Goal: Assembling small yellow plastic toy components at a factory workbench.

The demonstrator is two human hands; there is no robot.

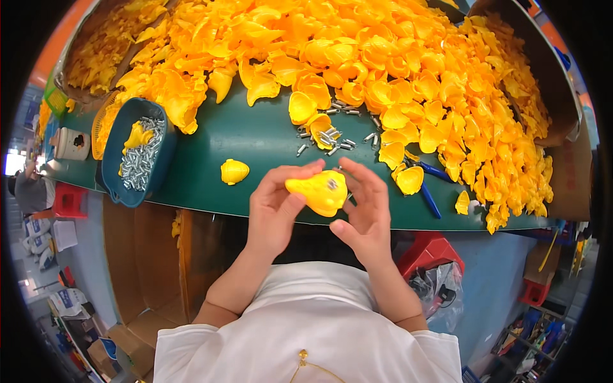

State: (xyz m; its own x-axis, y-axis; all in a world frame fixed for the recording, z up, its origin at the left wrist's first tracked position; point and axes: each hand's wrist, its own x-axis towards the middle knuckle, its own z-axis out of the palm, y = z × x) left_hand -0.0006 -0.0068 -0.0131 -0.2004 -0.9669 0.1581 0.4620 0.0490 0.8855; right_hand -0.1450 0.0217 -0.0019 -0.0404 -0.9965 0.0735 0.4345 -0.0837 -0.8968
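A yellow moulded plastic shell part [315, 193] with a dark opening near its right end is held above the front edge of the green table. My left hand [273, 207] grips it between thumb and fingers at its left side. Close by on the right, my right hand [371, 214] has its thumb and fingers apart; a fingertip may touch the part's far side. Ahead of the hands lie several small metal cylinders [329, 136]. A smaller closed yellow piece [234, 172] rests on the table to the left.
Loose yellow shells [383, 51] are heaped across the back and right of the green table [211, 147]. A dark blue basket [167, 153] at left holds metal cylinders and some yellow pieces. Blue-handled pliers [431, 201] lie at right. A red stool [429, 252] stands below the table.
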